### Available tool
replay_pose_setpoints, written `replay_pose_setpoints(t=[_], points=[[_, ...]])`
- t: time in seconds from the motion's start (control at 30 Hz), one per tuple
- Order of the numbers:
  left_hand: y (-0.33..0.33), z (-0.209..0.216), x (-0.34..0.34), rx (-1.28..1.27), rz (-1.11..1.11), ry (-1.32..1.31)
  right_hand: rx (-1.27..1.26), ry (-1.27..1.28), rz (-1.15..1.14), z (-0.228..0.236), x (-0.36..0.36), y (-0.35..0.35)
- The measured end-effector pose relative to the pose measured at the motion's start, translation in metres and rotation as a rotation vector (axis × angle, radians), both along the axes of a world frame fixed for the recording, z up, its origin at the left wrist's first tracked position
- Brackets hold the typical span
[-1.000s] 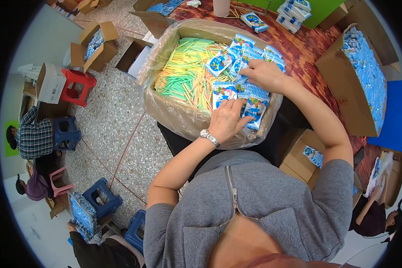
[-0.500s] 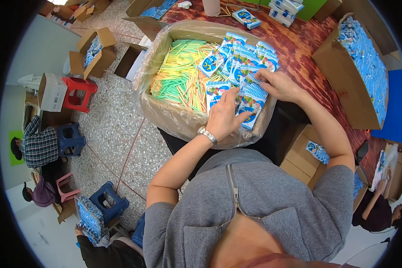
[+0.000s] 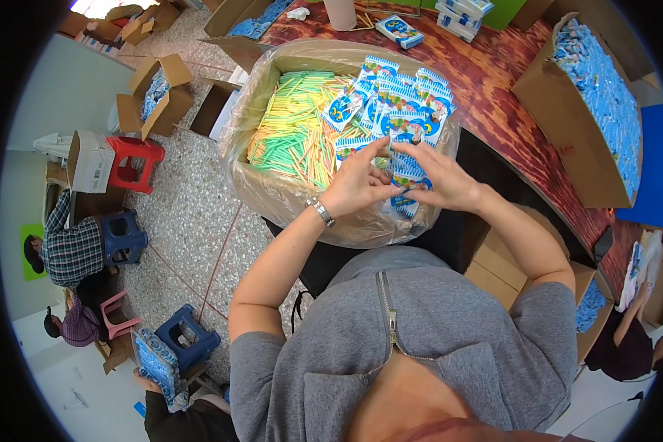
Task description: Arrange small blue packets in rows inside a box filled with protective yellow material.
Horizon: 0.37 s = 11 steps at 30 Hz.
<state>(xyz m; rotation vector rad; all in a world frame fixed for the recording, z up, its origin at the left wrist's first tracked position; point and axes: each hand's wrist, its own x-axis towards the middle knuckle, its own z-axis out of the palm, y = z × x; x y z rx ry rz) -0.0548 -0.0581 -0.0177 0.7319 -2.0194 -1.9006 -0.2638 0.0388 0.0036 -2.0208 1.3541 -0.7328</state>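
Observation:
A large carton lined with clear plastic (image 3: 272, 193) stands before me. Thin green, yellow and orange sticks (image 3: 295, 118) fill its left side. Over its right side lie several small blue-and-white printed packets (image 3: 401, 96), overlapping one another. Near the carton's close edge, my left hand (image 3: 357, 183) and my right hand (image 3: 448, 179) face each other, fingers curved inward. Between their thumbs and forefingers is a packet (image 3: 407, 168), gripped at its two sides. The fingers partly cover it and the packets beneath.
A tall open carton (image 3: 574, 140) full of blue packets stands right on the red-brown patterned table (image 3: 486, 81). Small boxes (image 3: 460, 18) and a flat box (image 3: 400, 32) lie at the back. Stools, including a red one (image 3: 136, 163), and co-workers (image 3: 70, 250) are left.
My right hand has come left and nearer from the packets' right edge. My left hand has shifted slightly left, and both hands now close around one packet. The view has shifted slightly.

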Motion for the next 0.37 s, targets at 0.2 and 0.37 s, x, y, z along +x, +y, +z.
replay_pose_setpoints(t=[0.2,0.37], points=[[-0.025,-0.015,-0.034,-0.189,0.145,0.001,-0.018,0.262,-0.169,0.006,-0.038,-0.041],[-0.021,-0.018,-0.036,-0.260,0.179,-0.154,0.414,0.400,-0.235,0.018,-0.034,-0.063]])
